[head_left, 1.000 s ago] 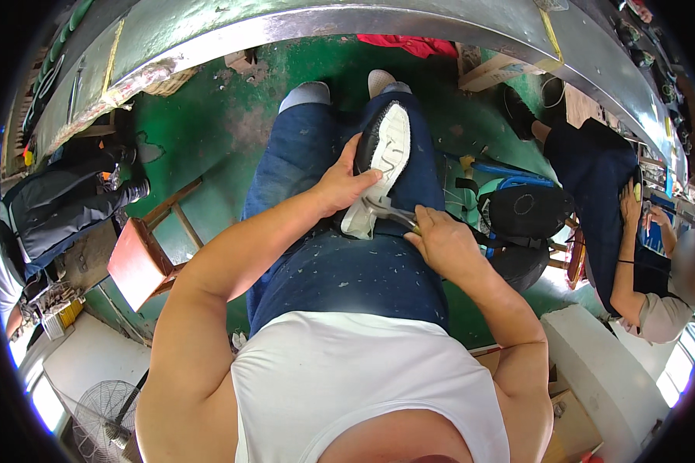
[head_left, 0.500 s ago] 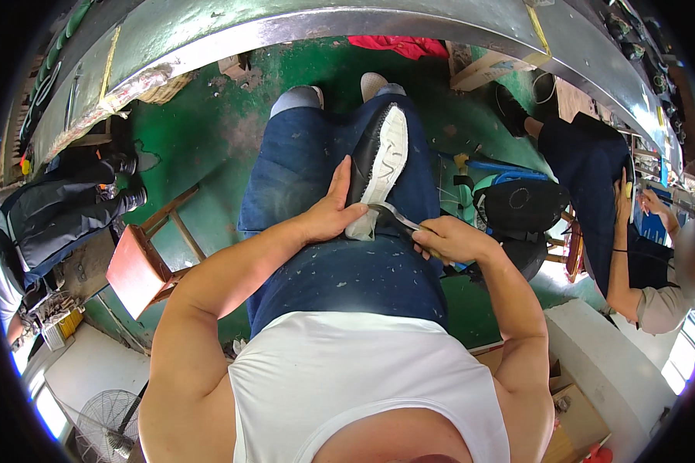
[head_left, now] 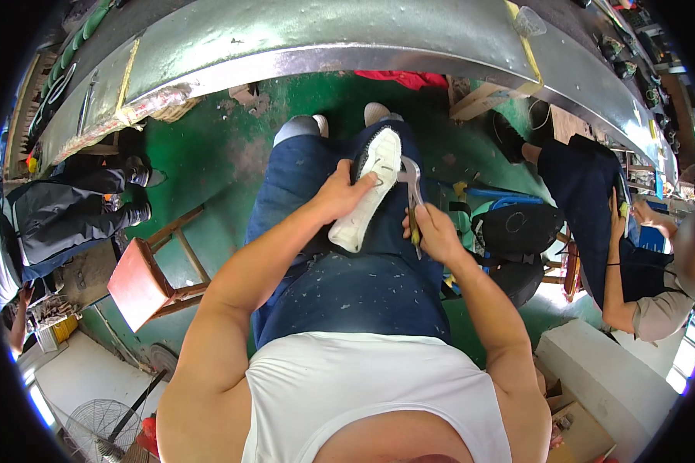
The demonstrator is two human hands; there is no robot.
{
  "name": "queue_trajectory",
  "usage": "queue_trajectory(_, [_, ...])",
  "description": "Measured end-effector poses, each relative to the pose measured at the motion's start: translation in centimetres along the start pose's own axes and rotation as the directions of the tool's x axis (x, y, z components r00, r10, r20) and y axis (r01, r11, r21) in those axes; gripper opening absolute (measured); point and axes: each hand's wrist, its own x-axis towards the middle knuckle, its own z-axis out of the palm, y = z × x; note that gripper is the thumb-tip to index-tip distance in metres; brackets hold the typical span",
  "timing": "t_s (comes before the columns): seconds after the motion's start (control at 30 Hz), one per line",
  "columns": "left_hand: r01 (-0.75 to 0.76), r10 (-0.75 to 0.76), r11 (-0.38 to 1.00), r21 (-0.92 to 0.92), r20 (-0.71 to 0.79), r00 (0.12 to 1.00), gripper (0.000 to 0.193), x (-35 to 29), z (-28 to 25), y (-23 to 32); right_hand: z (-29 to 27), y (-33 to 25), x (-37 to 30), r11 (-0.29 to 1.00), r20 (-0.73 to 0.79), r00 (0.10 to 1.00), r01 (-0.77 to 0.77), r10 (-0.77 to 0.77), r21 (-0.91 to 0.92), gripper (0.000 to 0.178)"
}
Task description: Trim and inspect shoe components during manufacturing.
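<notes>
A lasted shoe upper (head_left: 371,185) lies across my thighs, its white underside facing up and stitched along the rim; some black leather shows along its upper left edge. My left hand (head_left: 344,191) grips it from the left side, the thumb pressed on the white underside and the other fingers partly hidden. In my right hand (head_left: 434,231) is a pair of metal lasting pliers (head_left: 413,176), held by handles with a yellowish part. Their curved head is beside the shoe's right edge; whether the jaws touch it I cannot tell.
A metal-topped bench (head_left: 316,54) runs across the far side. To the left stands a wooden stool (head_left: 140,282) with a reddish seat, and beyond it sits another person (head_left: 69,208). A black bag (head_left: 517,228) is at my right, near a co-worker (head_left: 656,312). A fan (head_left: 104,428) stands lower left.
The shoe has turned and its lower end has swung left. My left hand has moved up it, thumb now on the underside. The pliers have gone from the lower end to the right edge.
</notes>
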Motion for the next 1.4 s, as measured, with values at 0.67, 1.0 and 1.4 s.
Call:
queue_trajectory(0.67, [0.023,0.47,0.18,-0.983,0.106,0.876,0.062,-2.7,-7.2,13.9,2.3,-5.3,-5.8,0.315,0.131,0.94,0.234,-0.315,-0.92,0.042])
queue_trajectory(1.0, [0.0,0.461,0.198,-0.98,0.093,0.883,0.062,-2.5,-7.1,14.1,2.0,-6.4,-4.3,0.442,0.143,0.889,0.35,-0.436,-0.826,0.037])
queue_trajectory(1.4, [-0.128,0.4,0.406,-0.905,0.05,0.915,0.063,2.0,-8.4,17.0,1.0,-4.0,-1.9,0.483,0.139,0.86,0.402,-0.491,-0.778,0.032])
